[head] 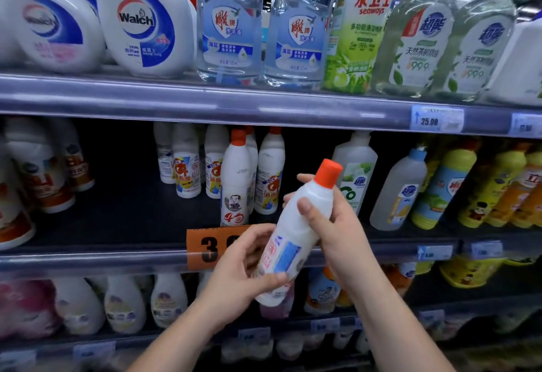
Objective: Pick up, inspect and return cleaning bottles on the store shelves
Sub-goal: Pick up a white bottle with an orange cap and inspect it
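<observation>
Three tiers of shelving are filled with cleaning products, with large white Walch jugs and clear refill bottles ranged along the top. A white bottle with an orange cap is held tilted in front of the middle shelf, cap up and to the right, near a row of like bottles. Its base is wrapped by the curled fingers and thumb of the left hand, its shoulder is gripped by the right hand with the thumb pressed on the front, and an orange price tag is partly hidden behind.
</observation>
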The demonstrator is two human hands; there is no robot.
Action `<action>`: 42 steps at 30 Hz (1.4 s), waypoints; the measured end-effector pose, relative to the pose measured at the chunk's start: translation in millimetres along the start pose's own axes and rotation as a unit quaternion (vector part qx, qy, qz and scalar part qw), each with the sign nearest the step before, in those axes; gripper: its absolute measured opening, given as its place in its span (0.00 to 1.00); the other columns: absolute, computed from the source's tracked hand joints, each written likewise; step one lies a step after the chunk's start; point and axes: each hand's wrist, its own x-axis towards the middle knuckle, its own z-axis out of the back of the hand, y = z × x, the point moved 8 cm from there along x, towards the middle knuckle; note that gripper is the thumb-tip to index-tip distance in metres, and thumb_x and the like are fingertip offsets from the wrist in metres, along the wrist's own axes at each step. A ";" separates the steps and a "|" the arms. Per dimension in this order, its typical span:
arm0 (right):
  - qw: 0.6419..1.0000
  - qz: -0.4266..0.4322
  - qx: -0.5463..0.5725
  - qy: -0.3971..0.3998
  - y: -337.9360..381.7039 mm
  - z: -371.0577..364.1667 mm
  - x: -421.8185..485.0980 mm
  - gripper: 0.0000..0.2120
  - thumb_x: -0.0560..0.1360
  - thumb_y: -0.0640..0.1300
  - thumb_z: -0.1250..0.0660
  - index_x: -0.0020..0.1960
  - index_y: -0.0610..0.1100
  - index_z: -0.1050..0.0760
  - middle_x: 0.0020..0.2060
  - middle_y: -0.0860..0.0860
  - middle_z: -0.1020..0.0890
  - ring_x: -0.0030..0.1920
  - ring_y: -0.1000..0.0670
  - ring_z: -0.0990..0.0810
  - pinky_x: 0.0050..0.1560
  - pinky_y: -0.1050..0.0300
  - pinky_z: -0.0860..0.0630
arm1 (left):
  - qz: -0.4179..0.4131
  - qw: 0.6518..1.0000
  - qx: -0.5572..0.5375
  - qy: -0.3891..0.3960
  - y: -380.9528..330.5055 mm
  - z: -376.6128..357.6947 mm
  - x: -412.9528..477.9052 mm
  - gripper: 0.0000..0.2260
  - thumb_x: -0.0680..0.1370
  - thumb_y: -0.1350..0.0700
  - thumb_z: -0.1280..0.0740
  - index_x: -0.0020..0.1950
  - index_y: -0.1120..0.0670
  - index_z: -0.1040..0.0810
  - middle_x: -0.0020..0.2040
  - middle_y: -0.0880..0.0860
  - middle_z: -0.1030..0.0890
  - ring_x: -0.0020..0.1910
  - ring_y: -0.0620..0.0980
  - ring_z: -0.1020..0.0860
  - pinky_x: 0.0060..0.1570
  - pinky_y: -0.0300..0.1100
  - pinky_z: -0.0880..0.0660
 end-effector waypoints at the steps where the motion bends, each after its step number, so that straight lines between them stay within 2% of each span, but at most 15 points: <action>1: 1.000 0.018 -0.016 0.018 4.2 -2.8 -1.8 0.17 0.70 0.61 0.26 0.58 0.63 0.20 0.53 0.51 0.12 0.52 0.51 0.12 0.49 0.57 0.17 | -0.002 1.000 0.001 -0.007 1.7 0.1 -1.2 0.30 0.68 0.52 0.18 0.68 0.45 0.23 0.65 0.53 0.17 0.65 0.53 0.18 0.67 0.60 0.22; 8: 0.994 0.077 -0.018 0.070 16.5 -13.1 -6.5 0.18 0.74 0.53 0.26 0.62 0.55 0.21 0.53 0.49 0.13 0.53 0.50 0.14 0.53 0.56 0.18 | -0.023 1.000 -0.007 0.004 -6.5 -0.2 -1.3 0.31 0.69 0.56 0.17 0.70 0.46 0.25 0.66 0.55 0.18 0.66 0.54 0.19 0.67 0.55 0.22; 12: 0.990 0.061 0.103 0.069 11.1 -13.5 -0.7 0.17 0.74 0.55 0.25 0.60 0.52 0.22 0.52 0.44 0.14 0.51 0.44 0.15 0.52 0.48 0.17 | 0.040 0.995 0.008 0.096 -7.7 -4.1 -5.4 0.29 0.69 0.49 0.19 0.69 0.40 0.22 0.66 0.51 0.16 0.65 0.51 0.18 0.64 0.49 0.20; 15: 0.973 -0.017 0.227 0.048 -5.8 -14.7 7.3 0.32 0.65 0.65 0.19 0.60 0.46 0.19 0.51 0.42 0.14 0.50 0.44 0.14 0.50 0.48 0.16 | 0.055 0.990 -0.014 0.128 -10.6 -4.7 -9.3 0.26 0.66 0.43 0.17 0.63 0.45 0.17 0.58 0.52 0.13 0.55 0.49 0.15 0.53 0.42 0.19; 18: 0.978 -0.114 0.173 -0.027 -34.0 -18.0 7.6 0.47 0.57 0.69 0.18 0.65 0.41 0.24 0.53 0.41 0.15 0.48 0.43 0.13 0.47 0.47 0.15 | 0.024 0.998 0.063 -0.011 -16.5 4.8 -4.6 0.27 0.62 0.42 0.16 0.59 0.40 0.18 0.52 0.47 0.12 0.47 0.43 0.15 0.45 0.35 0.21; 20: 0.985 -0.126 0.098 -0.068 -44.4 -18.5 5.3 0.43 0.57 0.62 0.18 0.64 0.42 0.26 0.56 0.37 0.15 0.50 0.39 0.12 0.46 0.47 0.14 | 0.019 0.989 0.129 -0.072 -21.7 8.7 -4.4 0.27 0.60 0.41 0.17 0.57 0.35 0.21 0.51 0.42 0.13 0.44 0.40 0.15 0.41 0.32 0.22; 22: 0.983 -0.123 0.094 -0.096 -48.8 -16.0 5.6 0.39 0.59 0.53 0.16 0.63 0.40 0.27 0.54 0.34 0.15 0.48 0.38 0.12 0.43 0.46 0.14 | 0.025 0.988 0.140 -0.053 -23.7 10.2 -2.7 0.26 0.62 0.40 0.19 0.58 0.34 0.22 0.52 0.41 0.13 0.47 0.40 0.15 0.43 0.32 0.22; 25: 0.962 -0.128 0.225 -0.085 -49.5 -13.2 11.7 0.30 0.67 0.45 0.22 0.63 0.34 0.27 0.44 0.38 0.13 0.40 0.43 0.12 0.38 0.49 0.15 | 0.078 0.997 -0.011 -0.003 -20.0 14.1 0.3 0.20 0.70 0.46 0.22 0.61 0.44 0.18 0.58 0.51 0.12 0.55 0.49 0.14 0.50 0.40 0.18; 27: 0.950 -0.134 0.279 -0.047 -47.8 -15.8 16.5 0.29 0.69 0.46 0.25 0.66 0.34 0.26 0.47 0.38 0.12 0.44 0.43 0.11 0.41 0.49 0.15 | 0.140 0.982 -0.119 0.040 -14.2 7.1 -0.5 0.18 0.75 0.50 0.27 0.64 0.53 0.17 0.60 0.60 0.14 0.57 0.57 0.15 0.56 0.53 0.18; 29: 0.950 -0.130 0.284 -0.012 -45.4 -19.1 21.0 0.36 0.67 0.49 0.21 0.69 0.35 0.26 0.53 0.38 0.13 0.50 0.43 0.12 0.48 0.48 0.15 | 0.162 0.976 -0.134 0.057 -9.7 4.4 -0.3 0.20 0.77 0.52 0.30 0.65 0.59 0.18 0.62 0.64 0.15 0.58 0.61 0.16 0.62 0.57 0.22; 31: 0.950 -0.134 0.282 0.006 -42.7 -22.7 24.0 0.45 0.60 0.53 0.16 0.71 0.36 0.27 0.57 0.38 0.13 0.53 0.43 0.12 0.51 0.46 0.16 | 0.151 0.978 -0.134 0.048 -11.1 6.7 2.2 0.19 0.77 0.52 0.30 0.64 0.61 0.17 0.61 0.64 0.15 0.58 0.62 0.16 0.62 0.57 0.22; 33: 0.951 -0.148 0.273 0.001 -43.3 -22.4 26.8 0.48 0.57 0.55 0.15 0.71 0.36 0.26 0.54 0.39 0.13 0.50 0.43 0.12 0.50 0.46 0.15 | 0.136 0.981 -0.135 0.035 -13.8 9.5 5.1 0.18 0.76 0.52 0.29 0.63 0.60 0.16 0.60 0.64 0.14 0.56 0.60 0.15 0.58 0.54 0.19; 37: 0.973 -0.120 0.197 -0.005 -33.2 -13.9 34.1 0.29 0.67 0.55 0.22 0.61 0.39 0.22 0.42 0.46 0.13 0.41 0.47 0.13 0.41 0.52 0.15 | 0.102 0.987 -0.116 0.043 -9.2 12.3 8.8 0.14 0.76 0.55 0.28 0.61 0.56 0.15 0.59 0.62 0.13 0.54 0.55 0.13 0.49 0.45 0.15; 40: 0.992 -0.027 0.120 0.022 -17.1 -12.8 36.2 0.23 0.65 0.48 0.20 0.57 0.43 0.20 0.44 0.47 0.14 0.44 0.48 0.14 0.43 0.53 0.16 | 0.056 0.993 -0.041 0.097 -6.4 6.3 8.9 0.20 0.81 0.54 0.29 0.73 0.51 0.24 0.68 0.54 0.17 0.68 0.52 0.19 0.64 0.45 0.21; 42: 0.996 0.020 0.067 0.056 -13.8 -15.9 32.5 0.26 0.66 0.45 0.18 0.61 0.48 0.21 0.48 0.48 0.14 0.48 0.48 0.14 0.47 0.53 0.17 | 0.021 0.994 0.026 0.103 -4.9 5.8 12.3 0.23 0.80 0.48 0.26 0.73 0.42 0.26 0.69 0.47 0.18 0.69 0.45 0.21 0.65 0.38 0.24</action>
